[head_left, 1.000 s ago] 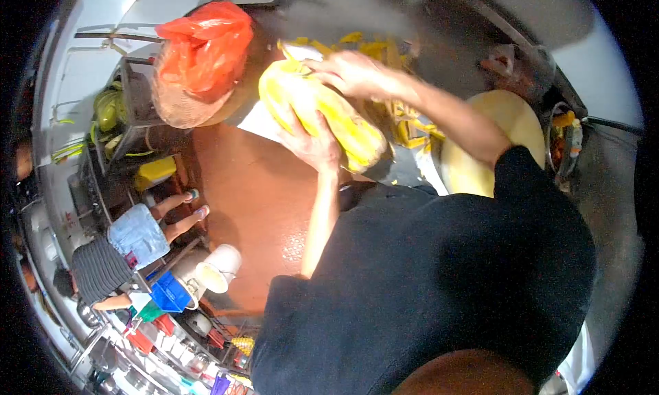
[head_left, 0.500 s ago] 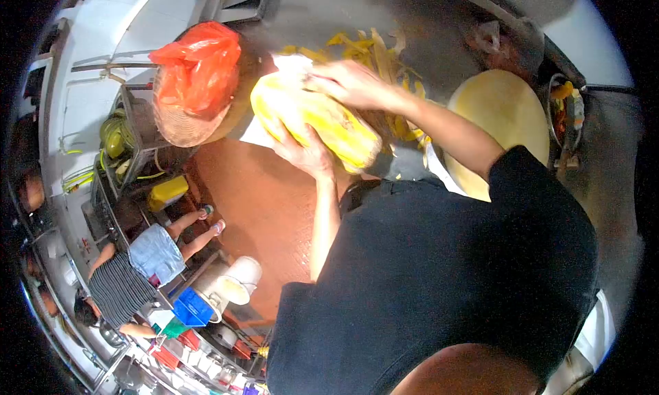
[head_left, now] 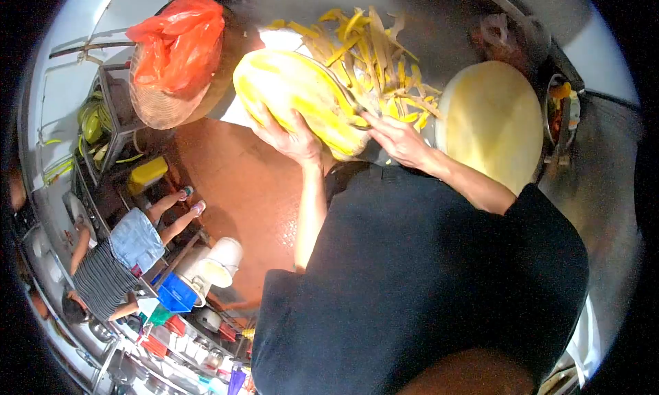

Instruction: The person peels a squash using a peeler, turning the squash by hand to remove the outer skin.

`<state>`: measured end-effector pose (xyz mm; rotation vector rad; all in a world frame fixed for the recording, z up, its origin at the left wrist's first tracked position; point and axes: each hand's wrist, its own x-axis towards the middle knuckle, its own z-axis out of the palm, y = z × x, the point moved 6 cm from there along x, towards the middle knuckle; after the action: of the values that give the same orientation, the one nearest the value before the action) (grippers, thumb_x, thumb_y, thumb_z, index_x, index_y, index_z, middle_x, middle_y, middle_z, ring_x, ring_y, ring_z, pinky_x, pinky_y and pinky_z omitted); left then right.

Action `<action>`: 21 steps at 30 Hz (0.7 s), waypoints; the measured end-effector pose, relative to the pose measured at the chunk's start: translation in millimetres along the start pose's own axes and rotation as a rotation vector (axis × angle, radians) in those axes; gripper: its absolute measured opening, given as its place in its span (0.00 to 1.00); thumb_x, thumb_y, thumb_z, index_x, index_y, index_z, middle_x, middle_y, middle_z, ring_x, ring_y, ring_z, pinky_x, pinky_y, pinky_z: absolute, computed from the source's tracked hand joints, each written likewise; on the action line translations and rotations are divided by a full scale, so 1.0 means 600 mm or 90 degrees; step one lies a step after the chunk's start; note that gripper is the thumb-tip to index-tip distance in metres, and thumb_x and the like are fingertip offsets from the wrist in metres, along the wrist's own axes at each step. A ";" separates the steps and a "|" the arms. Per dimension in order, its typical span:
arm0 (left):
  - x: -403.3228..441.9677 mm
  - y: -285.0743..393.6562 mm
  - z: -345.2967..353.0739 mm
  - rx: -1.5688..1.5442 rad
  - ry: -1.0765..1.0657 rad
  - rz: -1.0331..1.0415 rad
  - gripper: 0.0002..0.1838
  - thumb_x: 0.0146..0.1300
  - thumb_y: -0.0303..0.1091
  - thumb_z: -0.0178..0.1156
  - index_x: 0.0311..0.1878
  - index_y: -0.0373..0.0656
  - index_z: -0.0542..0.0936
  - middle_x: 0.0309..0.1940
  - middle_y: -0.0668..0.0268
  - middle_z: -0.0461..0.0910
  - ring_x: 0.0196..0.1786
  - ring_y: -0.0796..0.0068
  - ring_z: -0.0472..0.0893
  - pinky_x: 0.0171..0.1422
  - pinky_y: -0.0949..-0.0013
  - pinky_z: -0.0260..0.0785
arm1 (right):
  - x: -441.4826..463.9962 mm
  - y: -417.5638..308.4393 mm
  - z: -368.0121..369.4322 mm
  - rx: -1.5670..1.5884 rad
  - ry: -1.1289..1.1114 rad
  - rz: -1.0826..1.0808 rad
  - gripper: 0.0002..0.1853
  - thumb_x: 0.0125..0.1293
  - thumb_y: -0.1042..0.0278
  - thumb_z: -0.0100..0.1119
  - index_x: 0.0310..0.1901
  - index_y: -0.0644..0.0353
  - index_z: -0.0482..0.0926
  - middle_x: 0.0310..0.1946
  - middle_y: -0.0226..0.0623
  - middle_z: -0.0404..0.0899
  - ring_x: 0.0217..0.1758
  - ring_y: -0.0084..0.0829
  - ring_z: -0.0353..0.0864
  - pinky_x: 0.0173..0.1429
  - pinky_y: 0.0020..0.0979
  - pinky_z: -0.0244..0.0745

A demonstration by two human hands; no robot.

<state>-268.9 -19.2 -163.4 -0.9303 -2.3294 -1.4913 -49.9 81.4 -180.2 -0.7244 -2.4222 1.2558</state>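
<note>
A large, long yellow pumpkin (head_left: pixel 288 86), with much of its skin off, lies tilted in front of me at the edge of the work counter. My left hand (head_left: pixel 292 140) supports it from the near side, fingers spread against its flesh. At the pumpkin's right end, my right hand (head_left: pixel 398 137) is closed round what looks like a peeler (head_left: pixel 359 119), mostly covered by the fingers. A dark strip of skin runs along the pumpkin's far side near the tool. Beyond it, a heap of yellow-brown peel strips (head_left: pixel 374 55) covers the counter.
A round, pale chopping block (head_left: pixel 491 124) stands at right. On the left is another round block (head_left: pixel 161 107) with a red plastic bag (head_left: pixel 182 45) on top. Another person (head_left: pixel 113 264) stands at lower left, near white buckets (head_left: pixel 223 261) and a blue container (head_left: pixel 176 293).
My right hand has moved from the pumpkin's far left end down to its right end. The left hand still supports the pumpkin. The view has shifted, showing more of the peel heap.
</note>
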 end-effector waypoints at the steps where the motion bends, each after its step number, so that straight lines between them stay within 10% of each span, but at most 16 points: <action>1: -0.001 -0.002 -0.002 -0.005 -0.006 -0.004 0.36 0.76 0.52 0.58 0.77 0.36 0.67 0.81 0.40 0.54 0.82 0.41 0.57 0.84 0.43 0.48 | -0.036 0.034 0.001 0.026 -0.032 0.081 0.22 0.80 0.63 0.55 0.70 0.60 0.78 0.39 0.49 0.82 0.40 0.42 0.84 0.45 0.41 0.78; 4: -0.006 -0.017 -0.006 -0.042 0.001 -0.011 0.36 0.76 0.52 0.58 0.77 0.36 0.67 0.81 0.41 0.54 0.82 0.42 0.57 0.85 0.43 0.47 | -0.056 0.059 -0.038 0.002 -0.013 -0.018 0.23 0.80 0.61 0.55 0.71 0.59 0.77 0.44 0.52 0.86 0.41 0.40 0.87 0.47 0.40 0.79; 6: -0.008 -0.026 -0.006 -0.068 0.005 -0.013 0.37 0.77 0.53 0.57 0.78 0.37 0.65 0.82 0.42 0.53 0.82 0.43 0.56 0.85 0.44 0.46 | 0.028 0.048 -0.076 0.008 -0.130 0.163 0.22 0.80 0.56 0.54 0.69 0.55 0.79 0.44 0.56 0.86 0.43 0.51 0.86 0.47 0.47 0.79; 12: -0.016 -0.050 -0.017 -0.072 -0.021 -0.046 0.38 0.75 0.50 0.58 0.79 0.37 0.63 0.82 0.43 0.53 0.83 0.44 0.55 0.86 0.44 0.44 | 0.432 -0.135 -0.003 -0.013 -0.222 -0.219 0.21 0.79 0.53 0.52 0.63 0.52 0.83 0.46 0.50 0.87 0.46 0.52 0.87 0.52 0.46 0.80; 17: -0.014 -0.040 -0.018 -0.075 -0.029 -0.050 0.37 0.75 0.50 0.57 0.78 0.35 0.64 0.82 0.43 0.53 0.84 0.45 0.54 0.86 0.44 0.44 | 0.506 -0.115 0.068 -0.151 -0.424 -0.129 0.20 0.79 0.53 0.50 0.62 0.53 0.83 0.46 0.51 0.87 0.47 0.55 0.85 0.54 0.48 0.79; 21: -0.022 -0.060 -0.014 -0.107 -0.043 -0.060 0.36 0.77 0.50 0.54 0.78 0.35 0.65 0.81 0.45 0.57 0.83 0.47 0.57 0.86 0.47 0.46 | 0.335 -0.074 -0.012 -0.042 -0.142 -0.151 0.23 0.80 0.56 0.51 0.69 0.55 0.77 0.43 0.58 0.85 0.45 0.55 0.86 0.49 0.48 0.79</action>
<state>-282.2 -42.0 -192.4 -0.9363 -2.3538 -1.7429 -224.6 179.1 -130.1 -0.3138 -2.6430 1.2222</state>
